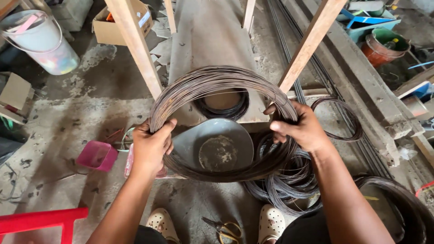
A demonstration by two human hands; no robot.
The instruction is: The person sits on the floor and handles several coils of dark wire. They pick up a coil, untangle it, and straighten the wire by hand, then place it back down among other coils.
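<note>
Two hands on one big wire coil [217, 81], held up over the floor between the person's knees. Left hand [150, 147] is clamped on the coil's left side, thumb over the top of the strands, fingers wrapped behind. Right hand [304, 129] grips the right side the same way, closed tight on the bundle. The coil stands roughly upright, tilted a little toward the camera, its lower arc sagging just above a grey pan [212, 147] that lies on the floor.

More coils [289, 190] are heaped below the right forearm, touching the held one at its lower right, and a smaller loop [346, 119] lies apart beside the steel rods [289, 49]. Snips [224, 228] rest between the sandals. A pink tub [97, 156] sits left of the left hand, a white bucket [43, 40] far up left.

By the look of it, this is the handling stage: the coil lifted and steadied, strands kept together. Any next move calls for an even grip on both sides, or the springy loops will splay and snag the heap below.
</note>
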